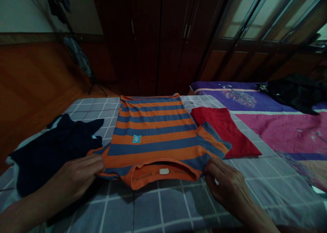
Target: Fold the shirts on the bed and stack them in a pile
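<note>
An orange and blue striped T-shirt (153,127) lies spread on a grey checked cloth (173,205), its collar towards me and its hem at the far edge. A small teal patch shows on its front, and a white label inside the neck. My left hand (83,173) is closed on the shirt at the left shoulder and sleeve. On the other side, my right hand (224,181) pinches the right shoulder edge, fingers closed. The right sleeve lies partly over a folded red garment (222,129).
Dark navy clothing (56,147) lies in a heap at left. Beyond the right side is a bed with a purple and pink cover (281,127) and a black garment (293,89). A dark wardrobe (158,38) stands behind; a clothes stand (94,79) is at back left.
</note>
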Action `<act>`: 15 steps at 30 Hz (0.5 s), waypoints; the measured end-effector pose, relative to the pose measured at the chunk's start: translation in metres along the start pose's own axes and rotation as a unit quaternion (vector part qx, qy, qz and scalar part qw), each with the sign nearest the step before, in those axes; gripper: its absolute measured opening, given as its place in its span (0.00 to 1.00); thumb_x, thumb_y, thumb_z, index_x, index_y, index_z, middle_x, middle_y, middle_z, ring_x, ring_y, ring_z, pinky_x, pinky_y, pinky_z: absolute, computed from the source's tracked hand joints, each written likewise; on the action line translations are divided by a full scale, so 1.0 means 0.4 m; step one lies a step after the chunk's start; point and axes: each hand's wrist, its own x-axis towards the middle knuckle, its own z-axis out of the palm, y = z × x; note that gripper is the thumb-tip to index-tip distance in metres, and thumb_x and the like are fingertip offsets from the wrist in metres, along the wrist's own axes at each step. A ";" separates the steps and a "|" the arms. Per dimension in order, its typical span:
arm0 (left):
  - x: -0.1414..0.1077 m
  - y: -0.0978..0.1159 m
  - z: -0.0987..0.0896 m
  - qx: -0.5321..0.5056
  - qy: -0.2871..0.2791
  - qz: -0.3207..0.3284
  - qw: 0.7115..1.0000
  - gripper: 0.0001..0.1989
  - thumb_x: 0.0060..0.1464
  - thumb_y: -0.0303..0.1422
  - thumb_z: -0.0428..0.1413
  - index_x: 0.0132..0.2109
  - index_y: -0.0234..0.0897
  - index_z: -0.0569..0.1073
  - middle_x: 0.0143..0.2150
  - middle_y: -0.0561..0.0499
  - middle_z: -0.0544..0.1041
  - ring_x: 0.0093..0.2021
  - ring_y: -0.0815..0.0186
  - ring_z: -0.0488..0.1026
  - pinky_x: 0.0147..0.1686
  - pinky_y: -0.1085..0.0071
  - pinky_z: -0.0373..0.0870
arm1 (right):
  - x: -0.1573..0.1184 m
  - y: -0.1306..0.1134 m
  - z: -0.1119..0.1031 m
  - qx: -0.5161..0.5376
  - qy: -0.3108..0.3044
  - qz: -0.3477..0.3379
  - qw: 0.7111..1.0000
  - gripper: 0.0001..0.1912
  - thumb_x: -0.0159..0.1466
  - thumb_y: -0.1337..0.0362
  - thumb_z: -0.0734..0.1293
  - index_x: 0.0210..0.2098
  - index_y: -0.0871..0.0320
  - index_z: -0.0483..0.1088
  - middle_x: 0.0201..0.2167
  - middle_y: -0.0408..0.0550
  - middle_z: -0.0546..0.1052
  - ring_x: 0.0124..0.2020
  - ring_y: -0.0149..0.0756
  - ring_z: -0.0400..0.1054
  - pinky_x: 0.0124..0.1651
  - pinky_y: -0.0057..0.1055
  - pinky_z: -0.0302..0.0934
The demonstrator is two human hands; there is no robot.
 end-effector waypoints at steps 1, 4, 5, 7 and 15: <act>-0.004 0.001 -0.014 -0.008 -0.018 0.009 1.000 0.16 0.54 0.25 0.45 0.35 0.46 0.75 0.33 0.53 0.78 0.36 0.63 0.75 0.37 0.71 0.72 | -0.009 -0.012 -0.003 0.010 -0.002 0.002 1.000 0.10 0.59 0.74 0.56 0.26 0.56 0.63 0.24 0.45 0.67 0.26 0.32 0.63 0.30 0.29 0.55; -0.025 0.006 -0.010 -0.054 -0.112 0.013 0.992 0.18 0.54 0.25 0.46 0.40 0.49 0.77 0.39 0.53 0.79 0.39 0.62 0.76 0.38 0.70 0.74 | -0.040 -0.040 0.021 0.026 -0.042 0.004 0.999 0.10 0.56 0.75 0.55 0.25 0.56 0.62 0.23 0.45 0.68 0.24 0.33 0.63 0.26 0.29 0.54; -0.036 0.006 0.002 -0.064 -0.137 0.008 0.988 0.19 0.53 0.24 0.47 0.43 0.50 0.76 0.42 0.54 0.79 0.40 0.63 0.76 0.39 0.70 0.74 | -0.049 -0.043 0.034 0.026 -0.058 0.001 0.998 0.11 0.55 0.75 0.55 0.25 0.55 0.62 0.23 0.45 0.68 0.24 0.33 0.63 0.25 0.29 0.53; -0.064 -0.003 0.033 -0.063 -0.154 0.003 0.986 0.23 0.52 0.24 0.49 0.50 0.54 0.74 0.49 0.54 0.77 0.46 0.62 0.76 0.44 0.70 0.74 | -0.058 -0.038 0.052 0.030 -0.085 0.007 0.996 0.11 0.55 0.75 0.54 0.25 0.55 0.62 0.23 0.45 0.69 0.24 0.33 0.65 0.25 0.29 0.55; -0.156 -0.139 0.084 0.127 -0.034 -0.059 0.989 0.40 0.50 0.35 0.56 0.67 0.55 0.49 0.68 0.50 0.56 0.62 0.50 0.61 0.57 0.57 0.63 | -0.020 0.124 0.003 -0.125 0.025 0.173 0.977 0.23 0.64 0.54 0.57 0.53 0.61 0.64 0.48 0.59 0.71 0.47 0.49 0.67 0.42 0.40 0.65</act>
